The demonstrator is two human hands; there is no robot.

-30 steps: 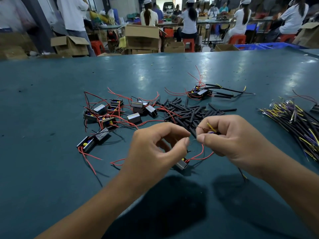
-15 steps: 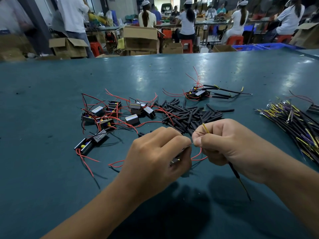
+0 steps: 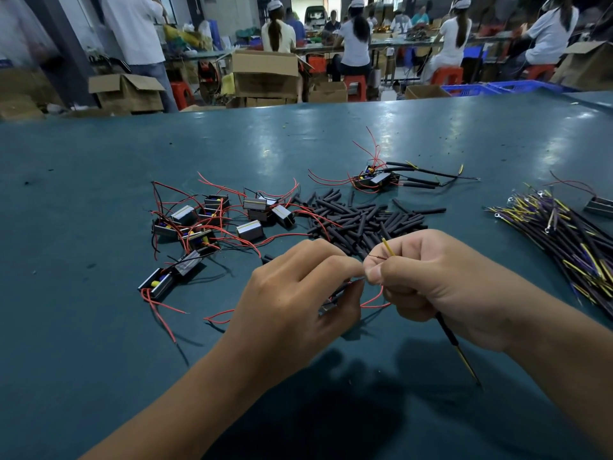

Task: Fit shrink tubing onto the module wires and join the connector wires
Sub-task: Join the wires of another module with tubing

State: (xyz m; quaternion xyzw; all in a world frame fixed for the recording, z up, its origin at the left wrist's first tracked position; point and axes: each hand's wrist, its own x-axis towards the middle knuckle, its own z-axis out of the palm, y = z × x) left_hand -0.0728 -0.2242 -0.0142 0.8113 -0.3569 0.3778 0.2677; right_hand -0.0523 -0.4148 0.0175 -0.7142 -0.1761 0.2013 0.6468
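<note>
Your left hand pinches the module wire; your right hand pinches the connector wire. Both bare ends meet tip to tip between your thumbs, just above the worktop, so twist there.

Overhead light leaves pale glare patches on the far half of the green table. Soft arm shadows fall on its near edge. Beyond the table the background bows and softens.

Table smooth, slightly glossy teal; shrink tubing matt black; boxes plain cardboard.
</note>
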